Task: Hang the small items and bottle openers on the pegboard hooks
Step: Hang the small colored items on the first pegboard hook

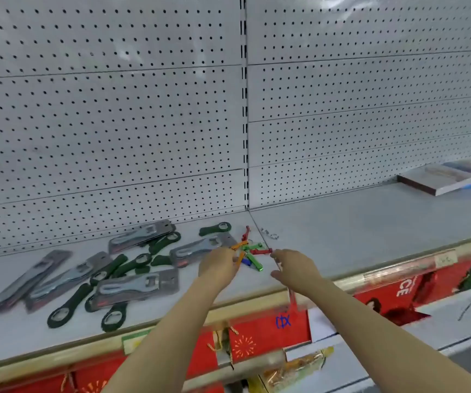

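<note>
On shelf, small items: coloured metal openers (249,251), light, stiff, tangled; lift by one end.
Left hand (218,265): pinching orange piece (240,258).
Right hand (293,268): loosely open, grip unclear.

The left hand (219,265) hides part of the blurred coloured small items (252,251).

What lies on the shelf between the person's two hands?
In the head view, the pile of small coloured items lies between the left hand and the right hand: orange, green, red and blue pieces, with the left fingers touching an orange one.
</note>
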`<state>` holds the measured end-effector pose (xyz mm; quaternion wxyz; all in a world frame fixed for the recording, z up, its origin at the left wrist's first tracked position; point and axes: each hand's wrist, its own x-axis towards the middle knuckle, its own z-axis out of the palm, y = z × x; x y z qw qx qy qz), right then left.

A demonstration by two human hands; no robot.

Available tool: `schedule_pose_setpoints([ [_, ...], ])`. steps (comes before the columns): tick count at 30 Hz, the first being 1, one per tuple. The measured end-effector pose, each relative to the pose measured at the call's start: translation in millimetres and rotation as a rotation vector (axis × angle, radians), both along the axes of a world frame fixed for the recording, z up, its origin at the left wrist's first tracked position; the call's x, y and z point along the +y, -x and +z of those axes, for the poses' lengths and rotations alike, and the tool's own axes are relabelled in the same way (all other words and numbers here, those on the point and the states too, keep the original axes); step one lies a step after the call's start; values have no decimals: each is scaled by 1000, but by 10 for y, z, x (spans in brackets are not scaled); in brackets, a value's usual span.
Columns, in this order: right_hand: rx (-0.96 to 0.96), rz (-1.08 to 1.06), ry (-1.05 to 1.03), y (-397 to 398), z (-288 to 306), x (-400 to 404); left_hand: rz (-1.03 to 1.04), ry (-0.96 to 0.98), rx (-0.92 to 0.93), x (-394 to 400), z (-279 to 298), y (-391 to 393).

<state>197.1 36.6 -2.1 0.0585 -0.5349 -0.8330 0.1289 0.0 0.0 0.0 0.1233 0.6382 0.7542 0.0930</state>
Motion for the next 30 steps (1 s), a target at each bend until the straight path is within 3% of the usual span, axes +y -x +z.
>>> schedule_pose_setpoints([
  [5, -38, -114, 52, 75, -175, 397, -51, 9, -50, 439, -166, -23],
  [13, 12, -204, -50, 114, -348, 1112, -95, -54, -54, 1036, -285, -155],
  [19, 15, -188, 15, 299, -380, 1533, -101, -105, -52, 1189, -429, -228],
  [25, -31, -227, 113, 398, -314, 1691, -173, -78, -133, 1272, -463, -265],
  [30, -26, -335, 108, 408, -350, 1631, -313, -84, -65, 1309, -483, -342],
])
